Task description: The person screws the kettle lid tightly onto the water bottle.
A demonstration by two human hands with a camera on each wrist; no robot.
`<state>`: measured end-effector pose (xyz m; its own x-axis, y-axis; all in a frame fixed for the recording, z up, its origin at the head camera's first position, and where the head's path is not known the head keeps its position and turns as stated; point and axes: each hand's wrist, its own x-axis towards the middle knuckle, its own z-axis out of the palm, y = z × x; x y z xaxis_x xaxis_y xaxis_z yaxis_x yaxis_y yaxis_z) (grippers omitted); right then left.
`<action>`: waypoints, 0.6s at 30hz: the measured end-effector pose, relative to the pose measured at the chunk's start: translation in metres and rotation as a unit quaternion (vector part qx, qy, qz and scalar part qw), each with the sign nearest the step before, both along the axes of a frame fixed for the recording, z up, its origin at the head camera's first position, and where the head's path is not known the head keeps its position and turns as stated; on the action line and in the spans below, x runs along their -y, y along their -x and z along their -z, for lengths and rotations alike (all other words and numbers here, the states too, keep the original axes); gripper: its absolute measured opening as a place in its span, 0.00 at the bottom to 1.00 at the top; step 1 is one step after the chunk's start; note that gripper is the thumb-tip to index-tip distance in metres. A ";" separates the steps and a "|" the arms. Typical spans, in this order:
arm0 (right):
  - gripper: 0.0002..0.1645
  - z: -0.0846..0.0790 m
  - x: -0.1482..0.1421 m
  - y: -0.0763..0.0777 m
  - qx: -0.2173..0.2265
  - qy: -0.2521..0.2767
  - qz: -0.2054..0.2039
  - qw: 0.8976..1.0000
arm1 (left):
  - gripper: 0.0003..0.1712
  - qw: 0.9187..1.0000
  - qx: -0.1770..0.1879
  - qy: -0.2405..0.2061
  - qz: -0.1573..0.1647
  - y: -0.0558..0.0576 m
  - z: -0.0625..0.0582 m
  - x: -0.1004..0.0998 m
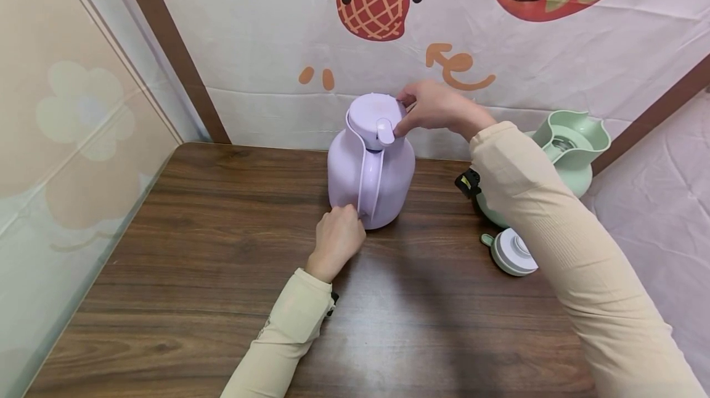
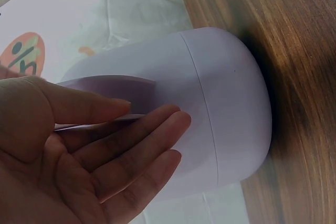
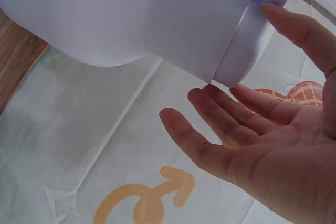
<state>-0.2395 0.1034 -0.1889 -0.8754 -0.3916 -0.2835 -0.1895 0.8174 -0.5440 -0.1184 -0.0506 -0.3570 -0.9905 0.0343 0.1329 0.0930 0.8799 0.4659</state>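
A lilac thermos jug (image 1: 396,182) stands upright at the back of the table, its handle facing me. Low on that handle (image 2: 110,85), my left hand (image 1: 339,239) pinches it between thumb and fingers; the left wrist view shows the thumb lying along its edge. From the right side, my right hand (image 1: 438,108) holds the jug's lid (image 1: 373,113) with the thumb beside the lever (image 1: 385,131). In the right wrist view the thumb and a fingertip touch opposite sides of the lid (image 3: 247,45), while the other fingers stick out past it. The lid sits on the jug's neck.
A pale green jug (image 1: 577,164) without its lid stands at the right, partly hidden by my right sleeve. Near it lies a round white and green lid (image 1: 513,253) on the wooden table (image 1: 222,250). A printed cloth (image 1: 249,47) hangs right behind the lilac jug.
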 end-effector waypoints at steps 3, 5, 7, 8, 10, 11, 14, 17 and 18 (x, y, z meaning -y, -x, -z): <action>0.37 0.000 0.003 0.000 -0.007 0.002 -0.011 1.000 | 0.09 1.000 0.002 0.001 0.000 0.000 -0.001 0.000; 0.38 -0.001 0.005 0.000 -0.006 0.001 -0.015 1.000 | 0.09 1.000 0.004 0.001 0.000 0.000 -0.001 0.000; 0.40 -0.001 0.006 0.000 -0.003 0.004 -0.018 1.000 | 0.09 1.000 0.006 0.001 -0.001 0.000 0.000 0.000; 0.40 -0.002 0.007 0.000 0.000 0.007 -0.018 1.000 | 0.09 1.000 0.006 0.001 -0.001 0.000 0.000 -0.001; 0.42 -0.002 0.009 0.000 0.003 0.011 -0.020 1.000 | 0.09 1.000 0.007 0.002 -0.002 0.000 0.000 -0.001; 0.42 -0.002 0.009 0.000 0.005 0.014 -0.021 1.000 | 0.09 1.000 0.006 0.002 -0.002 0.000 0.000 -0.001; 0.42 -0.002 0.010 -0.001 0.001 0.012 -0.025 1.000 | 0.09 1.000 0.006 0.003 -0.003 -0.001 -0.001 -0.002; 0.38 -0.001 0.010 -0.001 -0.010 0.006 -0.031 0.999 | 0.09 1.000 0.005 0.004 -0.004 -0.001 -0.001 -0.002; 0.35 -0.001 0.010 -0.001 -0.013 0.005 -0.032 0.999 | 0.09 1.000 0.006 0.004 -0.004 -0.001 -0.001 -0.002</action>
<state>-0.2383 0.0934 -0.1880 -0.8552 -0.4500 -0.2572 -0.2557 0.7979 -0.5459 -0.1173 -0.0485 -0.3564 -0.9923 0.0264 0.1212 0.0798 0.8841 0.4604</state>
